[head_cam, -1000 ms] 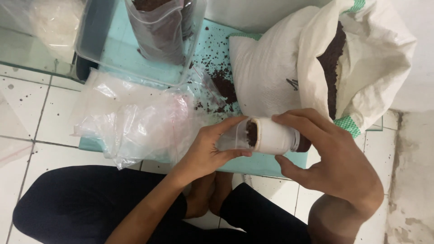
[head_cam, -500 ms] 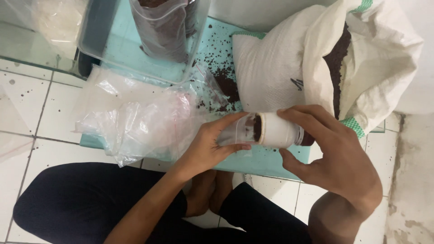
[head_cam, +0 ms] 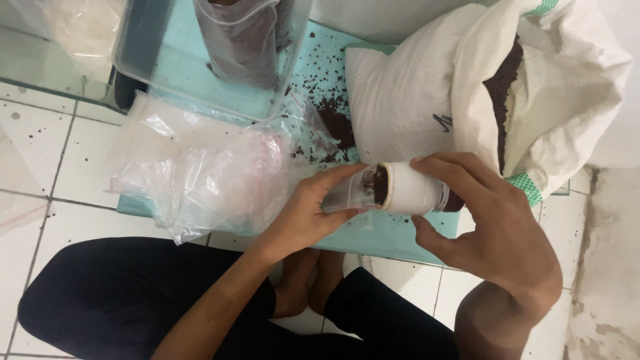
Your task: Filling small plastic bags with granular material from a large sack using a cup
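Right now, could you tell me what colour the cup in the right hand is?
White cup, with dark brown grounds inside; head view.

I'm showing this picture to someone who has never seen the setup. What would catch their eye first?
Centre frame, the right hand tips a white cup of dark grainy stuff into a small clear bag held by the left hand. Behind, at upper right, a big white woven sack gapes open, showing the same dark material. A heap of clear bags lies at left.

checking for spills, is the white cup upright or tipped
Tipped. The cup lies on its side in the right hand, its mouth with dark grounds facing a small clear bag held by the left hand.
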